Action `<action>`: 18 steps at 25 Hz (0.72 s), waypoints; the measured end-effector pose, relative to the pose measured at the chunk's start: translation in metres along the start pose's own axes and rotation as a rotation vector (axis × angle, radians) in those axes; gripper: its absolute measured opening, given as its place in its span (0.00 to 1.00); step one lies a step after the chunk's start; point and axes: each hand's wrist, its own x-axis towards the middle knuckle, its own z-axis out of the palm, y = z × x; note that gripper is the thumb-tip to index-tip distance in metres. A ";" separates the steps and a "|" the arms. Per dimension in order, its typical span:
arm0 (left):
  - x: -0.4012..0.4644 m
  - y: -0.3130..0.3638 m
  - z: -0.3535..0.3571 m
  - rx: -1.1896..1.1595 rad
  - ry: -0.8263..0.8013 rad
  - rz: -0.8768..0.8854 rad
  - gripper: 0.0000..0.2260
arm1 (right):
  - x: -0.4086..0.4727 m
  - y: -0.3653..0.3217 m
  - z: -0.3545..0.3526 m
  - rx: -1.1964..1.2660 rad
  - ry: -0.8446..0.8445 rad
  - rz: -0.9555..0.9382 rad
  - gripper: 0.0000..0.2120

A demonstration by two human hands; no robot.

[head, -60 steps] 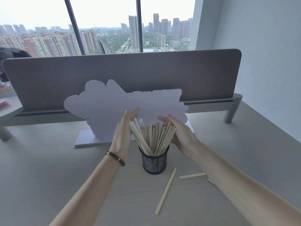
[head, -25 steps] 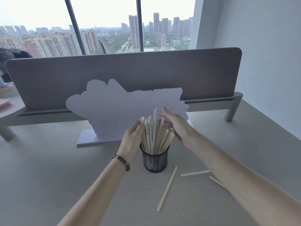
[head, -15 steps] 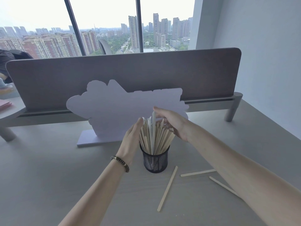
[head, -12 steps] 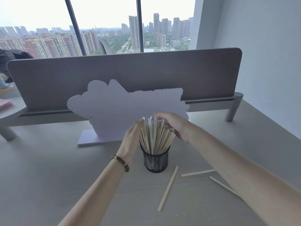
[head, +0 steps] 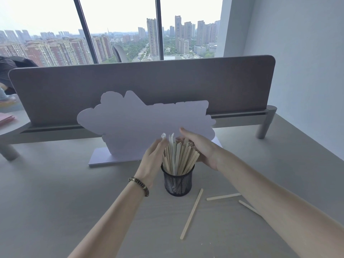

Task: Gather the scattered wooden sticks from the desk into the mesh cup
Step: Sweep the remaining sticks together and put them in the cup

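Head view, single entry.

Mesh cup: black, upright on the desk, near centre, just in front of the pale cut-out board on its flat base.

Bundle of sticks: standing in the cup, fanned, tops leaning right. A second ago one pale stick stood well above the rest; it now sits lower, closer to level with the others. Judged: the bundle is being pressed down and squared.

Left hand: fingers extended and together, palm flat against the left side of the bundle, gripping nothing. Beaded bracelet at the wrist.

Right hand: fingers loosely curved over the top and right side of the bundle, resting on the stick tips; no closed grasp on any single stick is visible. It has come lower over the tips than a second ago.

Loose sticks: three lie on the desk, unchanged in place. Long stick, near right of the cup, angled. Short stick, further right. Third stick, partly hidden by the right forearm.

Task status, judged: nearly done; three sticks remain to collect.
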 end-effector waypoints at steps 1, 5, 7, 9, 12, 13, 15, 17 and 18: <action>0.001 -0.002 0.000 0.028 0.009 0.013 0.19 | 0.000 0.000 0.001 0.010 0.006 -0.002 0.33; 0.004 -0.008 -0.006 0.114 0.031 0.051 0.21 | -0.002 0.007 0.001 0.058 0.041 -0.006 0.35; 0.005 -0.010 -0.009 0.106 0.002 0.014 0.21 | -0.003 0.010 0.003 0.051 0.071 -0.003 0.33; 0.003 -0.013 -0.009 0.073 -0.045 -0.021 0.25 | -0.003 0.011 0.005 -0.003 0.088 0.006 0.30; 0.002 -0.016 -0.011 0.038 -0.043 -0.034 0.28 | -0.005 0.009 0.003 -0.059 0.069 -0.005 0.33; -0.001 -0.014 -0.013 0.023 -0.035 -0.021 0.25 | -0.008 0.008 0.000 -0.051 0.078 -0.028 0.32; -0.009 -0.009 -0.020 -0.004 0.017 -0.013 0.23 | -0.018 0.009 -0.010 -0.003 0.136 -0.078 0.26; -0.018 -0.008 -0.029 0.007 0.087 -0.027 0.22 | -0.033 0.013 -0.020 -0.001 0.204 -0.092 0.18; -0.024 -0.008 -0.034 0.030 0.113 -0.037 0.20 | -0.041 0.018 -0.025 -0.029 0.230 -0.087 0.15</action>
